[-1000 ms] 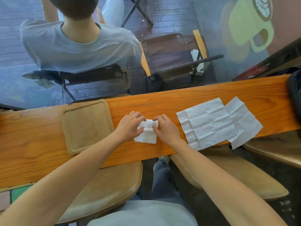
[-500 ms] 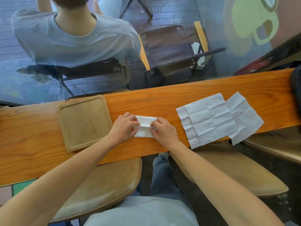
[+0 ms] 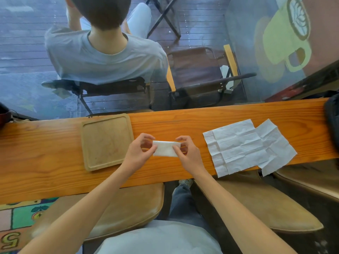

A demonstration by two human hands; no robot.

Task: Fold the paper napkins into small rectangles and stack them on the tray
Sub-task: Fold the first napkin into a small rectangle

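Wooden counter [image 3: 55, 162] runs across; the wooden tray [image 3: 107, 142] sits bare at nine o'clock, unfolded napkins [image 3: 245, 149] at three. Left hand [image 3: 139, 153] and right hand [image 3: 187, 153] each pinch one end of the folded napkin [image 3: 165, 149]. Folding looks finished; next it needs carrying left onto the tray.

I'm counting three napkins: one folded [image 3: 165, 148] between my two hands, two flat [image 3: 236, 147] [image 3: 275, 143] at three o'clock. One tray [image 3: 107, 142] is sitting at nine o'clock.

Both hands [image 3: 139, 153] [image 3: 187, 153] pinch folded napkin [image 3: 165, 148] beside tray [image 3: 107, 142].
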